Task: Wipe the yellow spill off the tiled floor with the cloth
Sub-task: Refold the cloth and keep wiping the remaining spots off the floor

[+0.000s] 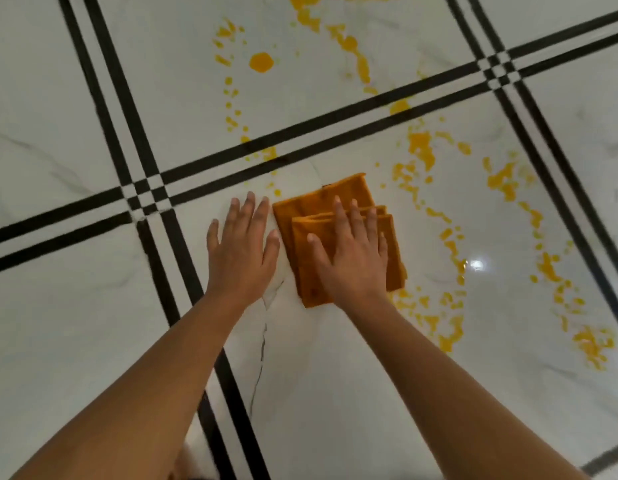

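Note:
A folded orange cloth (314,209) lies flat on the white tiled floor (75,341). My right hand (352,251) presses down on the cloth with its fingers spread. Just left of the cloth, my left hand (241,244) rests flat on the bare tile, fingers apart, holding nothing. The yellow spill (422,147) is scattered in blobs and drops to the right of the cloth, beyond it and far ahead; a round blob (261,62) sits further up. More yellow patches (591,344) lie at the lower right.
Double black stripes (300,140) cross the white tiles in a grid. A thin dark crack (262,355) runs along the tile between my forearms. A bright light reflection (476,265) shines on the floor at the right.

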`<control>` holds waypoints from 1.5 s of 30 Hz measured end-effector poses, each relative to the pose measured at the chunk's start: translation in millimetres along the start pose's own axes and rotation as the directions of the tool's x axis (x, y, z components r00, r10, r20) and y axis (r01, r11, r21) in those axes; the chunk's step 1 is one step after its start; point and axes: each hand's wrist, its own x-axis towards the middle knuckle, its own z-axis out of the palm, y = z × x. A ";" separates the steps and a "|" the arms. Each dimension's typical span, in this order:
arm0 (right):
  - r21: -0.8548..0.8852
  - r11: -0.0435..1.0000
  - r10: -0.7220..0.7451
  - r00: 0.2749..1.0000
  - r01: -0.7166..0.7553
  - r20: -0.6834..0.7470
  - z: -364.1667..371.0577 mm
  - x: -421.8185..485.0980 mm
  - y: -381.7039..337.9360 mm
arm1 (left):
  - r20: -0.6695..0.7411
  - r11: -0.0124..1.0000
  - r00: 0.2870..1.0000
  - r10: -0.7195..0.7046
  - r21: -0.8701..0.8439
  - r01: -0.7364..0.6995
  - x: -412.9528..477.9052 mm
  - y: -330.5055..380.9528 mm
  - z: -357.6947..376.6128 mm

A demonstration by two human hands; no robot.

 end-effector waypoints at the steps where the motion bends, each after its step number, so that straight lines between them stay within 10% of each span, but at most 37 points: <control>1: -0.022 1.000 -0.012 1.000 0.012 0.003 11.9 6.2 -2.9 | -0.044 0.999 0.999 0.016 0.031 -0.014 8.9 -9.8 2.2; 10: -0.155 0.988 -0.002 0.988 -0.022 -0.157 14.8 122.7 -26.0 | -0.217 0.991 0.973 -0.077 0.092 0.099 94.6 -67.1 -4.1; 17: -0.431 0.768 -0.482 0.871 0.474 0.100 27.6 94.8 -31.0 | -0.177 0.989 0.982 -0.070 0.113 0.091 78.2 -85.4 -6.1; 23: -0.278 0.959 -0.097 0.988 0.061 -0.120 22.2 160.2 -75.5 | -0.172 0.990 0.984 -0.050 0.121 0.071 76.1 -90.6 -3.1; 28: -0.438 0.829 -0.380 0.925 0.348 0.014 37.9 118.3 -67.8 | -0.169 0.992 0.984 -0.052 0.105 0.071 75.7 -91.7 -3.6; 34: -0.237 0.971 -0.032 0.986 -0.007 -0.161 25.6 180.4 -94.8 | -0.181 0.992 0.983 -0.041 0.111 0.062 77.1 -90.6 -4.1; 40: -0.460 0.773 -0.462 0.885 0.436 0.061 25.4 162.1 -77.6 | -0.187 0.990 0.982 -0.034 0.129 0.059 77.8 -91.0 -3.1; 45: -0.336 0.925 -0.223 0.969 0.176 -0.107 14.5 185.7 -74.0 | -0.204 0.987 0.978 -0.043 0.143 0.073 78.2 -90.4 -1.4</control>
